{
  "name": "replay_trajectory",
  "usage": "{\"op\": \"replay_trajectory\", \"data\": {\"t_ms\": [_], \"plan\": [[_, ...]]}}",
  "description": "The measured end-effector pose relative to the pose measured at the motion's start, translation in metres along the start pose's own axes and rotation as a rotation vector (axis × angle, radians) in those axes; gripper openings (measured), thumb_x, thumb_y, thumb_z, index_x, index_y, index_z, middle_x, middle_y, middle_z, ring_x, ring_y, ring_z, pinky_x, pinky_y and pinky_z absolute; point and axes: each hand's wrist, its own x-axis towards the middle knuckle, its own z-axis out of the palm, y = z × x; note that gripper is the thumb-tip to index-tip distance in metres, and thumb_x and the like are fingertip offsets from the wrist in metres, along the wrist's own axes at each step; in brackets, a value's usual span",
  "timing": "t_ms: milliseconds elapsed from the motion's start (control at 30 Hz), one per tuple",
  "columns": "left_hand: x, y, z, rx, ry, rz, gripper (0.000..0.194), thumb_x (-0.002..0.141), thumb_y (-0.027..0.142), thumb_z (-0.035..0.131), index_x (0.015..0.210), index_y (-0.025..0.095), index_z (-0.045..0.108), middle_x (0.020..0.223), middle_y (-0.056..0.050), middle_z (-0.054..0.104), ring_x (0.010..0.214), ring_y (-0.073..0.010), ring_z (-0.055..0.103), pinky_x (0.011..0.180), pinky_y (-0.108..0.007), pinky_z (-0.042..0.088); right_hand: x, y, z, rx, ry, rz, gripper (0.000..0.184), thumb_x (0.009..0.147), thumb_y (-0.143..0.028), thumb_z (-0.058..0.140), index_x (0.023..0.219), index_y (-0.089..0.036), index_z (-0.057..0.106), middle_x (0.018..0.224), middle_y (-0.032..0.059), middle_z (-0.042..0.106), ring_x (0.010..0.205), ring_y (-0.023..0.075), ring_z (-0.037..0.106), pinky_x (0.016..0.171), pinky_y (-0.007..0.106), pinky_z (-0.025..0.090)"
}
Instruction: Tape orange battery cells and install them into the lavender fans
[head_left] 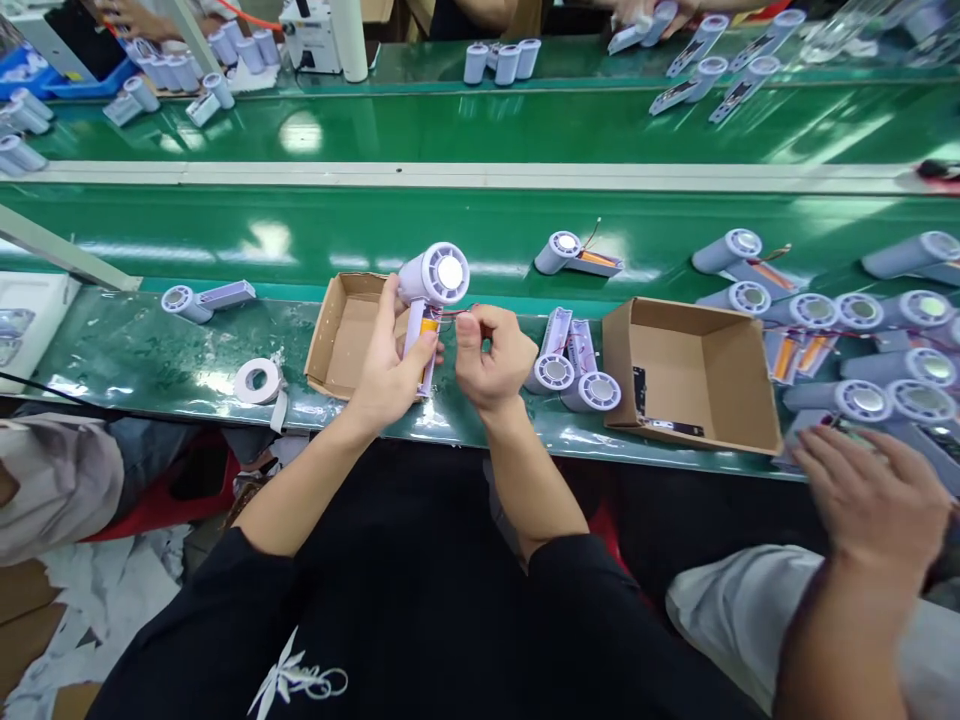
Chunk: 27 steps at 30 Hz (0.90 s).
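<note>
My left hand is wrapped round the handle of a lavender handheld fan, holding it upright above the bench. The handle is open along its side and shows an orange part inside. From the handle thin red and dark wires run to my right hand, whose fingers are curled and pinched at the wire ends; the exact tips are hidden. Behind my left hand stands a small cardboard box. Two fans with open handles lie just right of my right hand.
A larger cardboard box holds dark strips. Many fans crowd the right, where a co-worker's hand reaches in. Leftward are a white tape roll and one fan. A green belt runs behind; other people sit across it.
</note>
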Motion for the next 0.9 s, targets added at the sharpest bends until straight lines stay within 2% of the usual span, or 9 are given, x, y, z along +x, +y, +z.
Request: {"op": "replay_trajectory", "data": {"t_ms": [100,167,267,367,467,600,667,767,900], "plan": [[0.000,-0.005,-0.003,-0.089,-0.076,-0.041,0.092,0.109,0.069,0.061,0.181,0.046,0.009,0.169,-0.014,0.054,0.136,-0.0319,0.074,0.110,-0.047,0.067,-0.008,-0.006,0.003,0.180,0.004,-0.002,0.043,0.117,-0.054,0.040,0.104,-0.026,0.069,0.089,0.0066,0.072,0.083,0.0238,0.073,0.085,0.042,0.061],[-0.001,-0.005,-0.004,-0.148,-0.090,-0.067,0.093,0.108,0.065,0.065,0.181,0.043,0.012,0.166,-0.015,0.058,0.135,-0.0318,0.074,0.111,-0.048,0.067,-0.016,-0.008,0.009,0.323,0.073,0.002,0.033,0.116,-0.054,0.043,0.118,-0.029,0.064,0.087,0.0030,0.068,0.077,0.0219,0.069,0.080,0.041,0.062],[-0.006,-0.004,-0.004,-0.196,-0.091,-0.092,0.096,0.105,0.061,0.072,0.181,0.041,0.017,0.164,-0.017,0.061,0.129,-0.0312,0.078,0.107,-0.047,0.069,-0.032,-0.009,0.018,0.468,0.173,0.097,0.036,0.113,-0.057,0.046,0.139,-0.032,0.048,0.091,0.0008,0.060,0.074,0.0212,0.066,0.072,0.039,0.061],[-0.012,-0.002,-0.004,-0.199,-0.124,-0.099,0.101,0.102,0.061,0.077,0.181,0.039,0.017,0.165,-0.018,0.061,0.128,-0.0302,0.078,0.106,-0.044,0.069,-0.053,-0.008,0.024,0.512,0.135,0.187,0.045,0.106,-0.056,0.058,0.141,-0.034,0.041,0.104,0.0037,0.059,0.081,0.0230,0.069,0.074,0.041,0.064],[-0.017,0.001,-0.004,-0.189,-0.176,-0.098,0.104,0.101,0.061,0.078,0.181,0.040,0.015,0.170,-0.019,0.056,0.129,-0.0294,0.078,0.104,-0.041,0.069,-0.069,-0.004,0.027,0.483,0.151,0.183,0.047,0.101,-0.054,0.064,0.138,-0.035,0.042,0.109,0.0050,0.058,0.081,0.0231,0.069,0.078,0.044,0.065],[-0.020,0.006,0.001,-0.183,-0.188,-0.082,0.090,0.106,0.062,0.070,0.180,0.038,0.025,0.176,-0.017,0.051,0.145,-0.0310,0.070,0.114,-0.043,0.065,-0.078,0.000,0.026,0.450,0.098,0.213,0.046,0.099,-0.053,0.065,0.138,-0.035,0.046,0.106,0.0059,0.061,0.082,0.0259,0.070,0.079,0.048,0.066],[-0.023,0.010,0.004,-0.174,-0.151,-0.080,0.085,0.105,0.062,0.071,0.177,0.035,0.033,0.174,-0.016,0.055,0.149,-0.0312,0.066,0.119,-0.044,0.063,-0.079,-0.002,0.024,0.432,0.002,0.278,0.045,0.097,-0.047,0.069,0.136,-0.035,0.051,0.103,0.0062,0.064,0.087,0.0287,0.072,0.084,0.051,0.067],[-0.027,0.008,0.003,-0.110,-0.017,-0.108,0.082,0.102,0.060,0.075,0.172,0.036,0.041,0.165,-0.014,0.064,0.147,-0.0316,0.069,0.117,-0.043,0.064,-0.079,-0.006,0.025,0.402,-0.096,0.318,0.046,0.091,-0.041,0.074,0.132,-0.037,0.055,0.108,0.0069,0.069,0.096,0.0310,0.075,0.095,0.055,0.067],[-0.016,-0.014,-0.006,-0.049,0.165,-0.130,0.079,0.098,0.059,0.079,0.166,0.035,0.047,0.161,-0.014,0.066,0.145,-0.0342,0.069,0.120,-0.048,0.062,-0.074,-0.001,0.040,0.479,-0.152,0.244,0.079,0.079,-0.045,0.085,0.147,-0.034,0.047,0.129,0.0103,0.070,0.110,0.0307,0.077,0.098,0.051,0.068]]}}
